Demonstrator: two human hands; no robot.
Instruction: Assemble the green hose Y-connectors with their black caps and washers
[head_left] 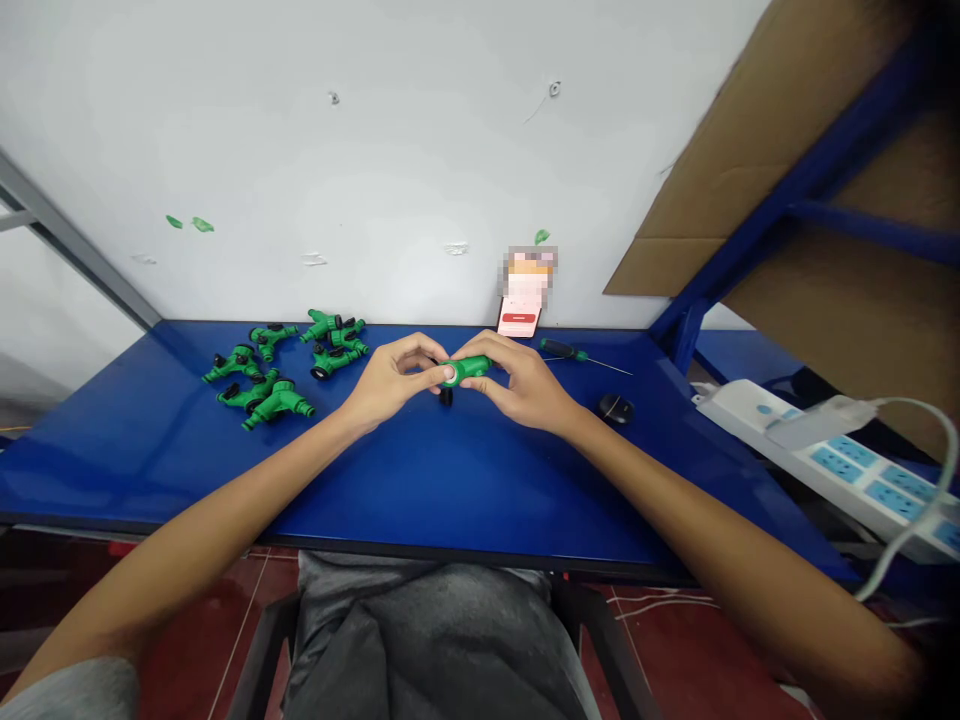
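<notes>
Over the middle of the blue worktop (465,480), the person's left hand (394,380) and right hand (521,382) meet, their fingers (426,350) closed firmly around a green plastic hose connector (469,369) held between them. A small black fitting (446,396) shows just below it. Toward the left of the frame lies a cluster of green hose splitters (281,365) with black parts. Right of the hands sit a green-and-black screwdriver (561,350) and a black computer mouse (616,408), with a white power strip (832,460) at the right edge.
</notes>
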